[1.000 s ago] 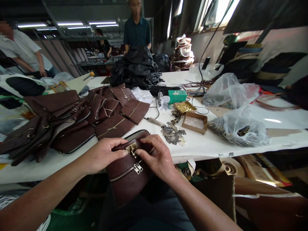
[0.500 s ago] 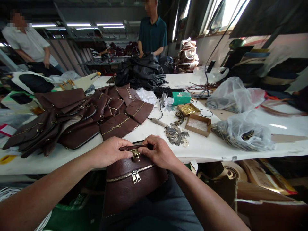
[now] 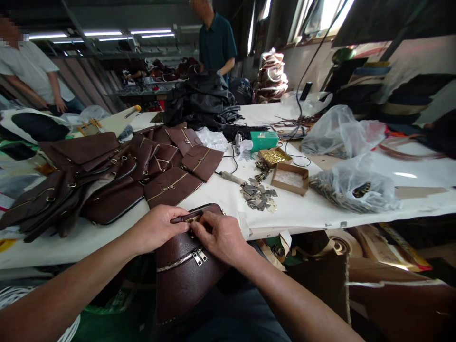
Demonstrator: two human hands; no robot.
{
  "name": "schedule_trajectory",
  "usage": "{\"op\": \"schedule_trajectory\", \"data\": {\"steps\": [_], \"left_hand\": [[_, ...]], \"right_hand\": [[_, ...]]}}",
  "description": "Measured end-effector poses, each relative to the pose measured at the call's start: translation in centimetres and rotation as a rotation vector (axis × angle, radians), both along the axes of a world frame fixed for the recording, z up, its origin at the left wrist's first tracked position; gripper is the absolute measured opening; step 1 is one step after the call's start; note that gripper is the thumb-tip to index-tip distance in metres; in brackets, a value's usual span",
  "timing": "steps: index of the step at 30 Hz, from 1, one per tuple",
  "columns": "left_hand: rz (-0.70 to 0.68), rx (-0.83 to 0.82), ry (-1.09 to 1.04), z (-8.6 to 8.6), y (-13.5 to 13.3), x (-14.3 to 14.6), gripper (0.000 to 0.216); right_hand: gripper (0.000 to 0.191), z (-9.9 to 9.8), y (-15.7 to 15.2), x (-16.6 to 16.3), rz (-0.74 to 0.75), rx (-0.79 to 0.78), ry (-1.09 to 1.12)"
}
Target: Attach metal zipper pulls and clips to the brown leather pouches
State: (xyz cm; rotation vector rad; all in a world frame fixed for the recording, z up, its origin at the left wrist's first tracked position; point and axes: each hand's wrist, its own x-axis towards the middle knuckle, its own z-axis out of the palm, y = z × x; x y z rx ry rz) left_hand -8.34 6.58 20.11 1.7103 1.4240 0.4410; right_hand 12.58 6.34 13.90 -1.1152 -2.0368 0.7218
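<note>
Left forearm and right forearm bare as far as seen, left hand and right hand likewise, dark bluish cloth over the lap, cut lost in shadow

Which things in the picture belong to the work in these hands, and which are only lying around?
In use, or likely so:
brown leather bag, pinched by the left hand; right hand at its gold fitting
probably the loose metal plates and nearby brown bags

Seemingly just lying about:
black heap
green box
bundles stacked by the window
</note>
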Motion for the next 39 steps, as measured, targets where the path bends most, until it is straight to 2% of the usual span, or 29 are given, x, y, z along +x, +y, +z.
{"op": "schedule_trajectory", "data": {"steps": [7,13,19,21,24,26,28,31,33,36,39], "left_hand": [[-0.063,0.088,0.066,0.1,-0.6,0.4,0.031],[0.012,0.167,0.113,0.0,-1.4,0.8,0.035],[0.124,0.252,0.168,-0.3,-2.0,0.7,0.041],[0.138,0.268,0.18,-0.3,-2.3,0.5,0.042],[0.155,0.333,0.222,0.1,-2.9,0.2,0.041],[0.151,0.436,0.259,0.6,-3.3,0.0,0.039],[0.136,0.583,0.301,1.0,-3.8,-0.3,0.037],[0.095,0.782,0.399,1.4,-4.7,-0.8,0.034],[0.066,0.881,0.492,1.5,-5.3,-1.1,0.034],[0.041,1.007,0.648,1.4,-6.1,-1.0,0.033],[0.023,1.099,0.787,1.2,-6.7,-0.6,0.031]], "right_hand": [[0.033,0.0,-0.3,-1.2,-0.069,0.125,-0.164],[0.036,-1.0,-0.5,-1.8,-0.12,0.148,-0.108],[0.037,-0.8,-0.8,-1.6,-0.106,0.116,-0.047],[0.033,-0.7,-0.7,-1.4,-0.096,0.112,0.057],[0.021,-0.3,-0.8,-1.6,-0.103,0.082,0.345],[0.016,-0.1,-0.9,-2.2,-0.086,0.006,0.52],[0.014,0.1,-1.2,-3.1,-0.053,-0.133,0.65],[0.021,0.6,-1.6,-4.5,-0.001,-0.345,0.835],[0.029,0.8,-1.9,-5.3,0.036,-0.43,0.951],[0.037,1.1,-2.4,-5.8,0.079,-0.521,1.077],[0.038,1.1,-2.9,-6.2,0.074,-0.545,1.149]]}}
